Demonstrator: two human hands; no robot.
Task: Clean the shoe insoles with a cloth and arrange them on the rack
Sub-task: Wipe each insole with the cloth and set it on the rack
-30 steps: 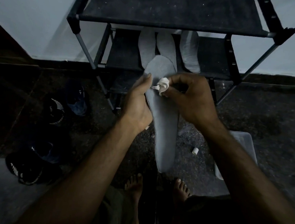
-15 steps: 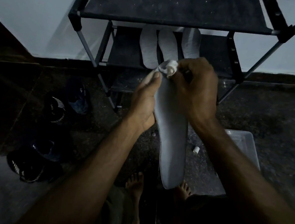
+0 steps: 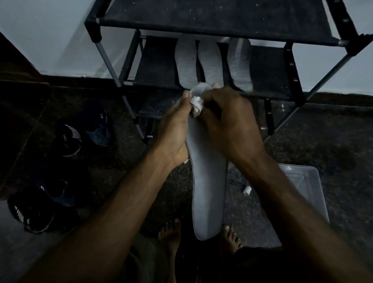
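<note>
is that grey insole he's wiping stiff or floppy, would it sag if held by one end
Probably semi-stiff: the insole hangs nearly straight below the left hand. Likely light, since that one hand supports it while the right hand rubs the cloth.

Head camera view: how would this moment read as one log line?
step: wiping | left hand: holds long grey foam insole | right hand: rubs crumpled white cloth at its far end | black shoe rack: three insoles
</note>
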